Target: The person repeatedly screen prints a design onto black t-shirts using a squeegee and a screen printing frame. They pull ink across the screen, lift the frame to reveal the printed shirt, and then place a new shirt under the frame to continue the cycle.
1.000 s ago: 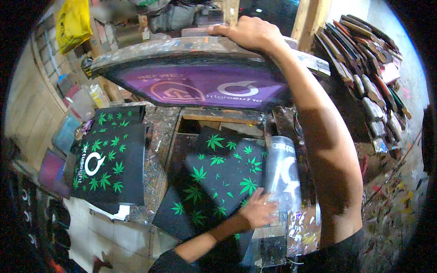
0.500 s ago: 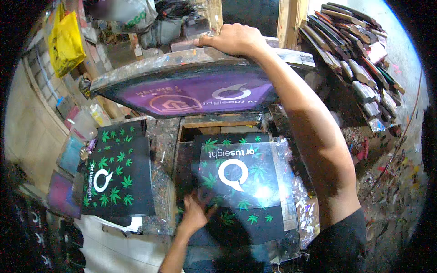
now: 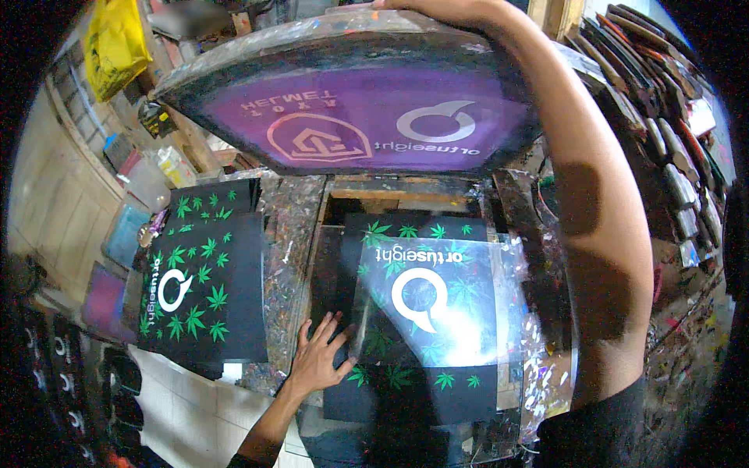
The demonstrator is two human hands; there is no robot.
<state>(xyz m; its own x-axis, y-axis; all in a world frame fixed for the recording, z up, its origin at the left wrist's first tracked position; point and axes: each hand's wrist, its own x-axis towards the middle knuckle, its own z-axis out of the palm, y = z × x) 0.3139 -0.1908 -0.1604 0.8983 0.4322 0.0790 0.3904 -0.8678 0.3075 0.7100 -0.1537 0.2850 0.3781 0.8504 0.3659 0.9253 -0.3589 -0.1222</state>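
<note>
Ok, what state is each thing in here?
purple screen: raised, tilted
clear sheet: lying flat, white-printed, glare on it
black leaf-print sheet: flat, partly under clear sheet
left-side black sheets: overlapping, printed
yellow bag: hanging
left hand: fingers spread
right hand: at purple screen's top edge, partly out of view

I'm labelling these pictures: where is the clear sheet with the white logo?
In the head view, right of centre, the clear sheet lies over the black leaf-print sheet, just right of the left hand.
</note>
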